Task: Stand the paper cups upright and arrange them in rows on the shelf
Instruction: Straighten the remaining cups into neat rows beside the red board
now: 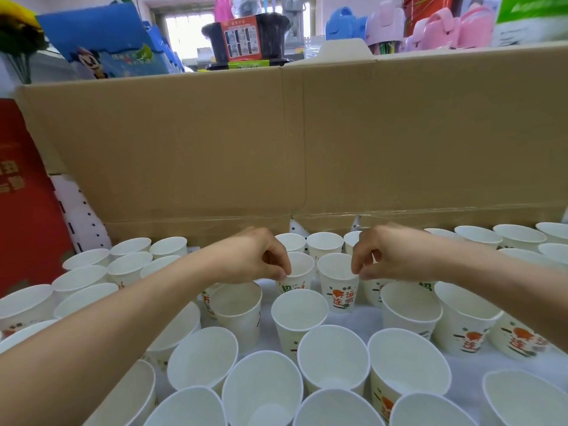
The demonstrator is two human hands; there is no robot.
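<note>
Several white paper cups with orange and green print stand upright on the white shelf (353, 321). My left hand (255, 259) pinches the near rim of one upright cup (299, 267) in the middle. Right beside it, my right hand (390, 256) pinches the rim of a second upright cup (336, 281). The two cups stand side by side, close together, behind a nearer cup (299, 315). More cups stand in rows behind, to both sides and in front.
A tall brown cardboard wall (292, 142) closes off the back of the shelf. A red box (27, 204) stands at the left. Toys, a black pot and blue packages sit above the cardboard. Cups crowd the shelf's near edge.
</note>
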